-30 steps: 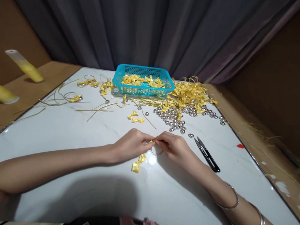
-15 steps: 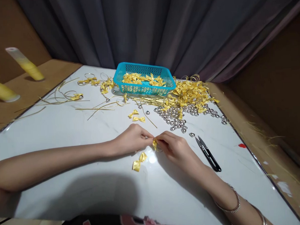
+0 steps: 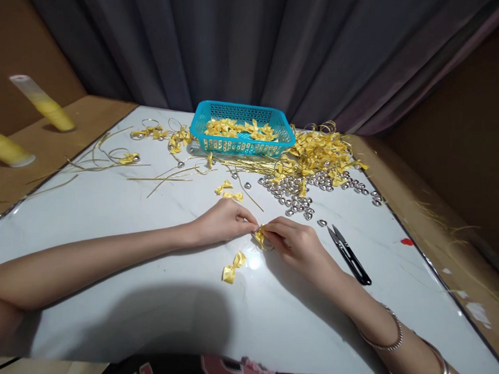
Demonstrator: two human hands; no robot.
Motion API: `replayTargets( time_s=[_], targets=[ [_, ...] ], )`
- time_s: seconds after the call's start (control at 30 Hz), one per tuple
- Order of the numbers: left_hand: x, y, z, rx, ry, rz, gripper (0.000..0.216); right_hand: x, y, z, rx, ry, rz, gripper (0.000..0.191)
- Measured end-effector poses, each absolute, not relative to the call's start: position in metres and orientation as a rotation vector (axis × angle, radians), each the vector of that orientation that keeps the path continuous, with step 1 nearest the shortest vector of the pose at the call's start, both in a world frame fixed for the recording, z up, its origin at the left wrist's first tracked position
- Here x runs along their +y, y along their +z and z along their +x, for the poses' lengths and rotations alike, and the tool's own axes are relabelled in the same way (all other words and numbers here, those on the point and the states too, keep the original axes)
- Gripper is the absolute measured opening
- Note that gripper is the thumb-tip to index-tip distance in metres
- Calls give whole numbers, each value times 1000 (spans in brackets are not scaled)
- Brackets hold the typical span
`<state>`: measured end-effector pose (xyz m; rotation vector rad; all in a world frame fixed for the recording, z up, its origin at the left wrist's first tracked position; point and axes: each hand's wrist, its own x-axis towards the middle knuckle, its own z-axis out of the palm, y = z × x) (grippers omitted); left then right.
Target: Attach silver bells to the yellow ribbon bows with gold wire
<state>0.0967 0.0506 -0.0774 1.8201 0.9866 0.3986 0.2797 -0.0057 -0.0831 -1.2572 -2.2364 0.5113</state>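
My left hand (image 3: 224, 222) and my right hand (image 3: 292, 243) meet at the middle of the white table (image 3: 123, 236), fingertips pinched together on a small yellow ribbon bow (image 3: 259, 236) with a thin wire loop under it. Both hands rest on the tabletop. A finished yellow bow (image 3: 233, 266) lies loose just below my left hand. Two more yellow bows (image 3: 229, 191) lie just beyond my left hand.
Black thread snips (image 3: 349, 254) lie right of my right hand. Behind are a pile of silver heart beads (image 3: 295, 193), a heap of yellow bows (image 3: 318, 151), a turquoise basket (image 3: 243, 146) holding bows, and gold wire strands (image 3: 166, 177). Two yellow rolls (image 3: 43, 105) stand at left.
The wire loop seen hanging under my fingers a second ago is now mostly hidden; the bow sits lower between the fingertips. Hands barely shifted; the view tilted slightly.
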Motion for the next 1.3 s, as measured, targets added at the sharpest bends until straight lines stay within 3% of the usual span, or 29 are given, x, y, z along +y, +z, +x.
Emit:
replayTargets(
  time_s=[1.3],
  targets=[
    [48,-72,98,972,302,1610,20,-12,-82,277,-2291,464,-1335,24]
  ],
)
